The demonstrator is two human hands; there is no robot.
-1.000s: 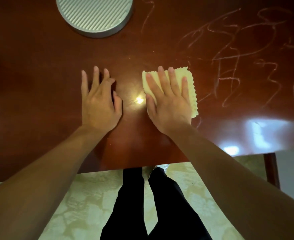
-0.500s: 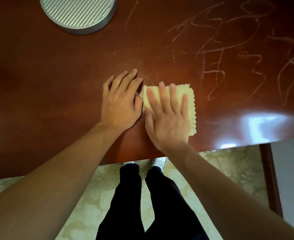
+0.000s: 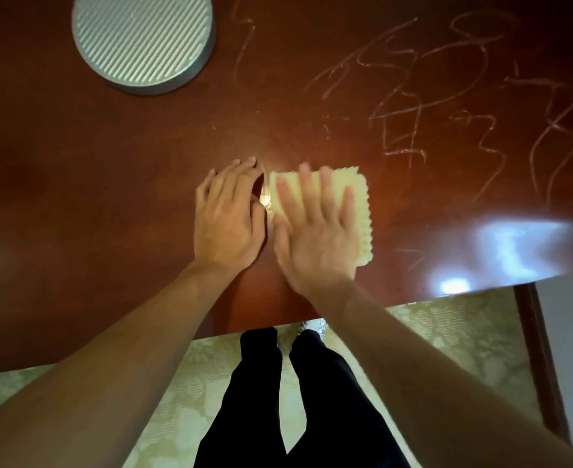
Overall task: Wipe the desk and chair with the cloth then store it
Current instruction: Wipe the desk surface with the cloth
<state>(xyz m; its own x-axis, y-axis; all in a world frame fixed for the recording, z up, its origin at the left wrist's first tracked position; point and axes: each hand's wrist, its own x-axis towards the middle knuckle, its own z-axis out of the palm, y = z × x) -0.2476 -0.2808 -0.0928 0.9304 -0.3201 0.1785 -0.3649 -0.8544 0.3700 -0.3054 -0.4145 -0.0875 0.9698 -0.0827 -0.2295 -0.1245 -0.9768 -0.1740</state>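
Since a second ago my left hand (image 3: 226, 217) has slid in from well apart to just beside the right, and half a second ago it was already close alongside; the cloth has barely shifted on the desk. My right fingers (image 3: 325, 194) lie straight and spread, a little blurred, pressing flat on the cloth (image 3: 362, 204), pinching nothing. The left fingers (image 3: 234, 173) are straight too, resting bare on the wood just left of the cloth's edge. The right hand (image 3: 315, 238) covers most of the pale yellow cloth, which lies flat near the front edge of the desk (image 3: 109, 197).

I judge the wiping has hardly got going: the chalky scribbles (image 3: 447, 106) to the right and beyond the cloth are all unwiped, and the chair is not in view.

Farther out, a round ribbed metal disc (image 3: 141, 40) sits at the far left, well apart from the cloth. It would block a long sweep that way; nothing stands between cloth and scribbles.
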